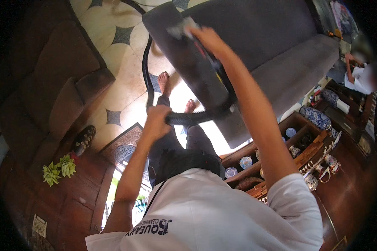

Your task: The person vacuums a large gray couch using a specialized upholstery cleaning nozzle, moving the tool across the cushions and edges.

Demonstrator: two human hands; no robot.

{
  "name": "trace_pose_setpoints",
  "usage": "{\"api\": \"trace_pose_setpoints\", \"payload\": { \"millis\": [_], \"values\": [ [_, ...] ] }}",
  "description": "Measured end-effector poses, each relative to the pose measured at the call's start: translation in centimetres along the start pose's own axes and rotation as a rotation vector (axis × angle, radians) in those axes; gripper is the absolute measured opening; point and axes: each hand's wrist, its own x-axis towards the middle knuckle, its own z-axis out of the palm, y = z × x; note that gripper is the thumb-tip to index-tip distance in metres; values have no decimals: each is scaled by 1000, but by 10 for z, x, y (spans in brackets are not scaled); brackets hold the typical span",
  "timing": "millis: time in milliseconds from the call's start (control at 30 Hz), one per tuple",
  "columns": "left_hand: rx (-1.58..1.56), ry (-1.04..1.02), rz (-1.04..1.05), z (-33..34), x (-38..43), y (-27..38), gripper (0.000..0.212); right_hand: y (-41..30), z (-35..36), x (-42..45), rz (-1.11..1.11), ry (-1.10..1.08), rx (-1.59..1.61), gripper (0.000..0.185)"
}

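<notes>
My left hand (158,122) is closed around a black corrugated vacuum hose (193,118) in front of my legs. The hose curves past my feet on one side and up under my right forearm on the other. My right hand (210,40) grips the handle of a pale upholstery nozzle (183,28), blurred, over the far part of the armrest of a dark grey sofa (226,34). A dark tube with red and yellow marks runs below my right forearm; whether the nozzle touches the fabric I cannot tell.
A brown sofa (47,75) stands at left, with a potted green plant (59,169) nearby. A wooden shelf unit (297,130) at right holds blue-and-white porcelain plates and vases. Another person (361,75) sits far right. The patterned floor (128,94) lies between the sofas.
</notes>
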Motion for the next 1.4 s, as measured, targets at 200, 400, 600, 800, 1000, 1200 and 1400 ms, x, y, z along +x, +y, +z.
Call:
{"api": "trace_pose_setpoints", "payload": {
  "millis": [200,400,600,800,1000,1200,1400],
  "values": [
    [86,192,-22,-40,-1,-29,34,-29,41,62,161,35,159,48],
    [79,-30,62,20,-18,-4,38,48,3,-50,351,24,177,48],
    [66,-195,251,89,-32,57,40,134,-46,-189,486,28,273,47],
    [40,-431,477,176,-37,94,31,198,-75,-300,676,-2,318,47],
    [-32,-424,474,156,-30,120,20,201,-88,-307,751,51,417,44],
    [-80,-264,266,77,-19,71,30,153,-57,-182,459,-38,421,48],
    [-8,32,53,-19,20,23,37,29,-14,20,228,-128,307,43]
  ]
}}
